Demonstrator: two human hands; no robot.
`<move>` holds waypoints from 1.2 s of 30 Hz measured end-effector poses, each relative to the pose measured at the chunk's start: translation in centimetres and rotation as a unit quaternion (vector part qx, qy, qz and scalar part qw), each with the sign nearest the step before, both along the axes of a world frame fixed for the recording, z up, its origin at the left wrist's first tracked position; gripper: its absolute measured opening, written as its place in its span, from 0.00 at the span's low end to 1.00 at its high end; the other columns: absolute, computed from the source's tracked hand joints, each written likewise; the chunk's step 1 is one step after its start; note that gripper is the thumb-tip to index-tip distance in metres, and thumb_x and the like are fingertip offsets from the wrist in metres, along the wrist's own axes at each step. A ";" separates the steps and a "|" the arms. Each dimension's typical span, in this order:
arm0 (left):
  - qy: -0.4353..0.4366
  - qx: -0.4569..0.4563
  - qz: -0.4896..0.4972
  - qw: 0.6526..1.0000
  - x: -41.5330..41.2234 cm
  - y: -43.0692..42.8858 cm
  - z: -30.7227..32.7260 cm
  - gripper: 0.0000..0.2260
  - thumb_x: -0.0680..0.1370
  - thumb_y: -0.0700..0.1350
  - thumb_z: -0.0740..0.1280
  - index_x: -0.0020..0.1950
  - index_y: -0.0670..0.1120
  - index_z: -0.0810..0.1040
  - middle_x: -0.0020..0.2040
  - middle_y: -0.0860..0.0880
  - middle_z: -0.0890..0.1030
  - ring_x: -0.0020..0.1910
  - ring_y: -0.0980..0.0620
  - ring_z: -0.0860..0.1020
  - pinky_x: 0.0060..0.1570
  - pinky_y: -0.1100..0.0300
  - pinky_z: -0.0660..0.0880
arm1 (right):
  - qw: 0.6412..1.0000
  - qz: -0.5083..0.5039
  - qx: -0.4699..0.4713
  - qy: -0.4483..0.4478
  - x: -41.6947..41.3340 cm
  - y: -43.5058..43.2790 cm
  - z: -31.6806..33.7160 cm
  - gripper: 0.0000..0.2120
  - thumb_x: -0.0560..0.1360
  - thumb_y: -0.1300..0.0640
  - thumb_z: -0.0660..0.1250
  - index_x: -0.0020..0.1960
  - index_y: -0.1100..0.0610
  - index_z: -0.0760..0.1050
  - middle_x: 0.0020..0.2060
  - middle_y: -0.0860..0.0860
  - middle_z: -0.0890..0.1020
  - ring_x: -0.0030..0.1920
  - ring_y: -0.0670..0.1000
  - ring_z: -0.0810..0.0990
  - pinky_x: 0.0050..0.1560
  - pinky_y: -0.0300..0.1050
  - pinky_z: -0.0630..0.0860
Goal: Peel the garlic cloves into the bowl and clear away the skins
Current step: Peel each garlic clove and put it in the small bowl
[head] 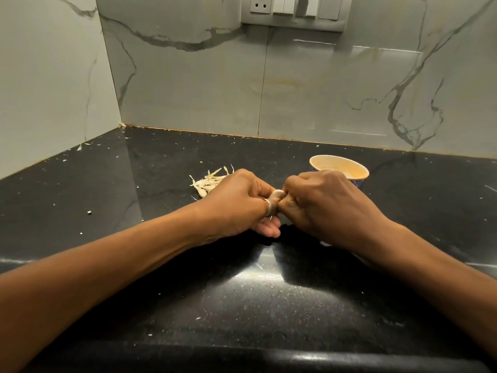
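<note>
Pale garlic clove (277,195) pinched between left hand (236,203) and right hand (322,203).

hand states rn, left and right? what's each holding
Left hand: closed, fingers pinching one end of the garlic clove.
Right hand: closed, pinching the other end of the same garlic clove.

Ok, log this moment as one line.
step: peeling | left hand: pinches garlic clove | right hand: pinches clove | skins: piled behind left hand | bowl: behind right hand
</note>
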State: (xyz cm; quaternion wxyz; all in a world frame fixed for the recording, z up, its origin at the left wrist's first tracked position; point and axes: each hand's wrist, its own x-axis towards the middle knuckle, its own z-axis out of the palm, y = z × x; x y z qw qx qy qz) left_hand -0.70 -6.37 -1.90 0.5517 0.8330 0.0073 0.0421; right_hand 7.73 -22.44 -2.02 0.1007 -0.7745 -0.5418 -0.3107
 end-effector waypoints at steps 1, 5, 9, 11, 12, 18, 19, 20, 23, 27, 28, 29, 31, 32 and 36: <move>0.000 0.001 -0.003 1.000 -0.1 0.0 0.0 0.11 0.83 0.42 0.65 0.51 0.36 0.83 0.34 0.46 0.84 0.34 0.51 0.85 0.33 0.64 0.79 | 1.000 0.006 0.018 0.022 0.1 0.0 0.0 0.17 0.76 0.50 0.56 0.34 0.59 0.72 0.27 0.54 0.75 0.25 0.55 0.69 0.29 0.46 0.68; 0.003 -0.022 0.001 1.000 -0.1 -0.1 0.1 0.12 0.83 0.43 0.65 0.51 0.34 0.81 0.34 0.45 0.84 0.35 0.49 0.85 0.35 0.62 0.82 | 0.995 0.023 0.038 0.090 0.2 0.0 0.3 0.17 0.75 0.52 0.57 0.40 0.59 0.80 0.30 0.51 0.81 0.29 0.46 0.71 0.35 0.39 0.65; 0.009 -0.042 0.005 0.999 0.1 -0.2 0.1 0.15 0.84 0.42 0.63 0.54 0.29 0.78 0.33 0.44 0.83 0.33 0.50 0.84 0.37 0.62 0.83 | 0.993 0.028 0.029 0.112 0.3 -0.2 0.6 0.14 0.77 0.54 0.60 0.40 0.59 0.80 0.31 0.50 0.81 0.30 0.48 0.75 0.35 0.41 0.68; 0.009 -0.043 0.005 0.999 0.1 -0.2 0.1 0.15 0.84 0.42 0.63 0.53 0.29 0.78 0.33 0.45 0.83 0.32 0.51 0.84 0.36 0.64 0.82 | 0.993 0.031 0.027 0.109 0.4 -0.2 0.6 0.14 0.78 0.55 0.61 0.39 0.59 0.79 0.30 0.50 0.80 0.29 0.49 0.74 0.34 0.40 0.67; 0.009 -0.043 0.005 0.999 0.1 -0.2 0.1 0.15 0.84 0.42 0.63 0.53 0.29 0.78 0.33 0.45 0.83 0.32 0.51 0.84 0.35 0.64 0.82 | 0.993 0.034 0.026 0.110 0.5 -0.2 0.6 0.14 0.78 0.56 0.61 0.39 0.60 0.79 0.29 0.50 0.79 0.29 0.49 0.73 0.33 0.38 0.65; 0.008 -0.031 0.002 0.999 0.1 -0.2 0.1 0.13 0.84 0.41 0.63 0.51 0.30 0.79 0.33 0.45 0.83 0.32 0.52 0.84 0.34 0.65 0.81 | 0.992 0.049 0.025 0.114 0.4 -0.2 0.5 0.14 0.77 0.56 0.61 0.37 0.60 0.77 0.28 0.51 0.77 0.28 0.50 0.72 0.32 0.41 0.65; 0.007 -0.029 0.003 1.000 0.1 -0.2 0.1 0.13 0.84 0.41 0.63 0.51 0.30 0.79 0.33 0.45 0.83 0.32 0.52 0.84 0.34 0.65 0.81 | 0.993 0.050 0.028 0.107 0.4 -0.2 0.5 0.14 0.77 0.56 0.61 0.36 0.60 0.76 0.28 0.51 0.77 0.27 0.50 0.72 0.32 0.43 0.66; 0.007 -0.028 0.004 1.000 0.0 -0.2 0.0 0.13 0.84 0.41 0.63 0.51 0.30 0.79 0.32 0.46 0.83 0.31 0.52 0.83 0.34 0.65 0.81 | 0.993 0.051 0.032 0.099 0.3 -0.1 0.4 0.14 0.77 0.56 0.60 0.36 0.60 0.75 0.27 0.51 0.76 0.27 0.50 0.71 0.32 0.45 0.66; 0.004 -0.018 0.002 1.000 0.0 -0.2 0.0 0.13 0.84 0.40 0.62 0.49 0.31 0.79 0.32 0.46 0.83 0.31 0.52 0.83 0.32 0.66 0.79 | 0.995 0.046 0.041 0.075 -0.1 0.0 0.1 0.15 0.76 0.54 0.58 0.34 0.60 0.72 0.27 0.51 0.75 0.27 0.51 0.69 0.32 0.46 0.66; 0.002 -0.017 -0.003 1.000 -0.1 -0.2 0.0 0.14 0.84 0.41 0.62 0.51 0.30 0.79 0.33 0.45 0.83 0.31 0.52 0.83 0.33 0.66 0.79 | 0.993 0.049 0.069 0.082 0.0 0.0 -0.2 0.15 0.75 0.53 0.59 0.34 0.60 0.74 0.27 0.50 0.75 0.27 0.48 0.68 0.32 0.43 0.65; 0.000 -0.015 -0.005 1.000 -0.1 -0.2 0.0 0.14 0.84 0.42 0.62 0.52 0.31 0.80 0.34 0.44 0.83 0.31 0.52 0.83 0.33 0.65 0.80 | 0.992 0.048 0.077 0.089 0.1 0.1 -0.3 0.15 0.76 0.53 0.59 0.35 0.60 0.75 0.27 0.49 0.75 0.27 0.47 0.68 0.32 0.42 0.65; -0.002 -0.013 -0.007 1.000 -0.2 -0.2 0.0 0.14 0.84 0.42 0.62 0.52 0.31 0.80 0.34 0.44 0.83 0.31 0.52 0.83 0.33 0.65 0.80 | 0.991 0.048 0.085 0.097 0.1 0.1 -0.4 0.15 0.76 0.54 0.60 0.36 0.60 0.77 0.27 0.49 0.76 0.27 0.46 0.68 0.32 0.39 0.64; -0.004 -0.017 -0.011 1.000 -0.2 -0.2 0.1 0.14 0.84 0.43 0.62 0.52 0.31 0.80 0.34 0.44 0.83 0.31 0.52 0.83 0.34 0.65 0.80 | 0.986 0.046 0.101 0.127 0.1 0.1 -0.5 0.12 0.76 0.56 0.63 0.38 0.59 0.80 0.27 0.46 0.75 0.27 0.45 0.69 0.32 0.33 0.63; -0.001 -0.026 -0.014 1.000 -0.2 -0.2 0.1 0.13 0.84 0.42 0.62 0.51 0.32 0.80 0.33 0.45 0.83 0.31 0.52 0.83 0.33 0.65 0.80 | 0.981 0.046 0.112 0.152 0.1 0.0 -0.4 0.11 0.76 0.57 0.64 0.38 0.59 0.81 0.27 0.45 0.76 0.27 0.45 0.72 0.31 0.32 0.64; 0.007 -0.066 -0.039 0.997 -0.4 -0.3 0.4 0.10 0.83 0.42 0.62 0.49 0.37 0.79 0.35 0.46 0.83 0.33 0.54 0.83 0.33 0.66 0.80 | 0.956 0.040 0.148 0.249 0.3 -0.2 0.3 0.10 0.77 0.59 0.66 0.40 0.56 0.83 0.29 0.47 0.81 0.31 0.48 0.81 0.33 0.47 0.76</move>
